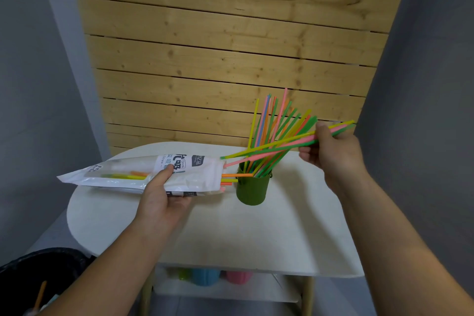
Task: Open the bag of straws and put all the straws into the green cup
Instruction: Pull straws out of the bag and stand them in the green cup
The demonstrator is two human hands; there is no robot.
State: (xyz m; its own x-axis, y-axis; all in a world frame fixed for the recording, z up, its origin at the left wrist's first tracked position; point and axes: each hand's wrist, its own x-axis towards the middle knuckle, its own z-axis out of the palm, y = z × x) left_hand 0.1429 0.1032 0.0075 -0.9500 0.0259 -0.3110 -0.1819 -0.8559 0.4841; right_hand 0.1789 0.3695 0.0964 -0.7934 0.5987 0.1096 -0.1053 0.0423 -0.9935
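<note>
The left hand (pixel 164 196) grips the white bag (pixel 143 174) and holds it flat above the white table (pixel 230 233). A few straws (pixel 230 179) poke out of its open end. Next to it, the green cup (pixel 252 188) stands full of bright straws. The right hand (pixel 333 154) pinches three straws (pixel 272 147) over the cup.

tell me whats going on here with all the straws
A person is moving straws from a bag into a green cup on a white table. The left hand holds the opened bag, a few straws poking out. The right hand grips a small bunch of straws above the cup, which already holds many.
</note>
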